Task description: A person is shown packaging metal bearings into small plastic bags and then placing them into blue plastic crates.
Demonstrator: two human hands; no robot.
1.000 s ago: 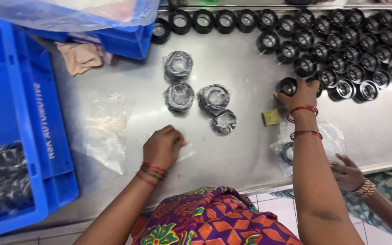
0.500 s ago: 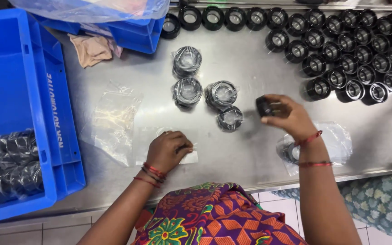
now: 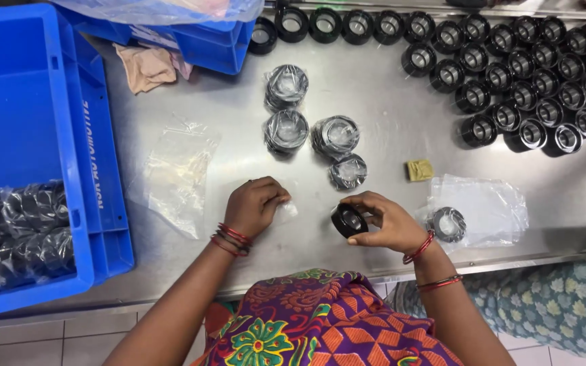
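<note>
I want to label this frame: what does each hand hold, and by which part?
The right hand holds a black ring part by its outer rim. The left hand pinches a small clear plastic bag at its edge.

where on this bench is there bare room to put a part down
Bare steel lies between the wrapped rings and the rows of black rings, above the small tan block. Another strip runs between the blue crate and loose bag. The top right is crowded.

The worktop (image 3: 388, 102) is dull grey steel. Far right, the rings (image 3: 537, 74) are glossy black, as is the ring (image 3: 348, 220) in the right hand (image 3: 388, 224). The crate (image 3: 28, 122) at left is bright blue. Nearest, the garment (image 3: 320, 325) shows purple, orange and green flowers. Red bangles (image 3: 228, 238) circle the left wrist.
</note>
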